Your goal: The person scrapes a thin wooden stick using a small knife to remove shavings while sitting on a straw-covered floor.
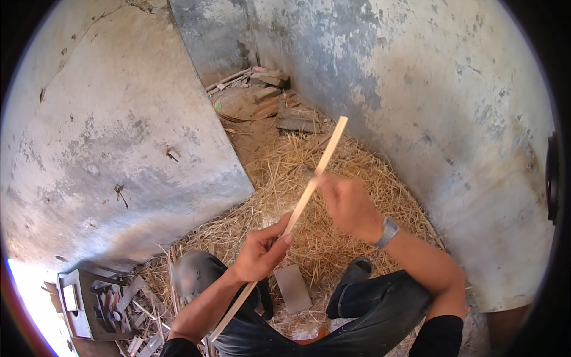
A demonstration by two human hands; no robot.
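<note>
A long, pale, flat wooden strip slants from near my lap, low on the left, up to the right. My left hand is closed round it at about mid-length, with the thumb along its side. Farther up, my right hand is curled with its fingertips against or just beside the strip's edge. Motion slightly smears those fingers, and whatever they may hold cannot be made out. Between my bent legs a grey-tan rectangular block lies on the ground, below both hands.
Straw-like shavings cover the floor ahead. Bricks and scraps lie in the far corner. Worn plaster walls stand on the right and left. At lower left is a dark open box with wood offcuts and tools.
</note>
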